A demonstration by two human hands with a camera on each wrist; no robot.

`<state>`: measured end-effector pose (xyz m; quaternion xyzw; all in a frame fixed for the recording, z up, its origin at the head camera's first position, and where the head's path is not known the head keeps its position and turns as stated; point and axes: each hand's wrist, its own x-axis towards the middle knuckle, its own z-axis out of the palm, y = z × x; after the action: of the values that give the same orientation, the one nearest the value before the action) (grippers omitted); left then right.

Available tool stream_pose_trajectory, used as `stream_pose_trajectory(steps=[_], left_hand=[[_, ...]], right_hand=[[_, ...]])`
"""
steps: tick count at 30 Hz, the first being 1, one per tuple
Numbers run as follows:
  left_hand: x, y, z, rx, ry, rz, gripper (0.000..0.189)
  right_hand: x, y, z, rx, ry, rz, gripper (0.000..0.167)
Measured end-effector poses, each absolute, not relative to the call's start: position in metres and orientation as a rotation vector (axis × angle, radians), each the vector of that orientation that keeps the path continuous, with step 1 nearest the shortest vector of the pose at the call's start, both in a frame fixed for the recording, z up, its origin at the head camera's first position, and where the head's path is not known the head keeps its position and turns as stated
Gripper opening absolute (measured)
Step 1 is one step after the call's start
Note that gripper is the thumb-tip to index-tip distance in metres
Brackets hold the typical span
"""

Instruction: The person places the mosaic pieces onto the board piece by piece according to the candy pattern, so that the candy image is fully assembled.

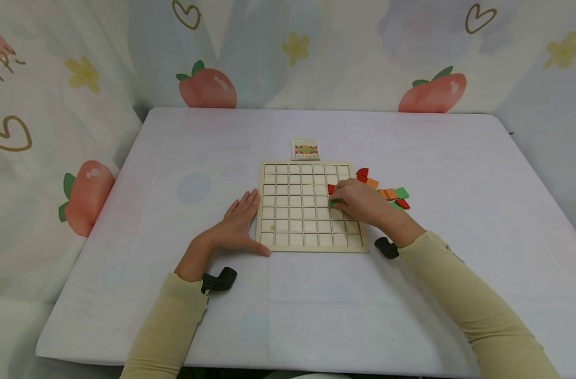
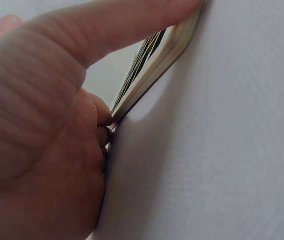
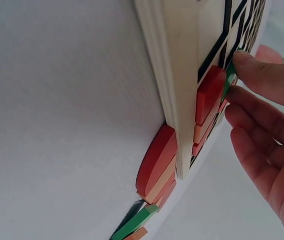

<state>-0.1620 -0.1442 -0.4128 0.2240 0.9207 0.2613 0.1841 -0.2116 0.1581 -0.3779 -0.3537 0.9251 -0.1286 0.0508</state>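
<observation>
A pale fruit-print backdrop [image 1: 345, 58] stands behind a white-clothed table [image 1: 307, 316]. A left hand [image 1: 236, 227], fingers straight, touches the left edge of a pale wooden grid board [image 1: 311, 249]; a right hand [image 1: 364, 202] pinches a flat green piece [image 3: 230, 75] on the board's right side (a red piece [image 1: 331, 189] lies just beside), near loose red, orange and green pieces [image 1: 372, 183].

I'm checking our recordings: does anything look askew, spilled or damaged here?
A small yellowish mark sits near the near-left corner of the pale wooden grid board, odd because neighbouring cells look plain. Nothing looks spilled.
</observation>
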Motion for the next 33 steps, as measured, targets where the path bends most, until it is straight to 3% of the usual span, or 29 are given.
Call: stream_pose_trajectory(steps=[17,33], left_hand=[[-0.162,-0.144,-0.415,0.628,2.608,0.7,0.13],[-0.163,-0.145,-0.415,0.639,2.605,0.719,0.13]], right_hand=[[-0.206,0.182,-0.369,-1.04,2.832,-0.444,0.008],[-0.205,0.201,-0.37,-0.869,2.85,-0.443,0.019]])
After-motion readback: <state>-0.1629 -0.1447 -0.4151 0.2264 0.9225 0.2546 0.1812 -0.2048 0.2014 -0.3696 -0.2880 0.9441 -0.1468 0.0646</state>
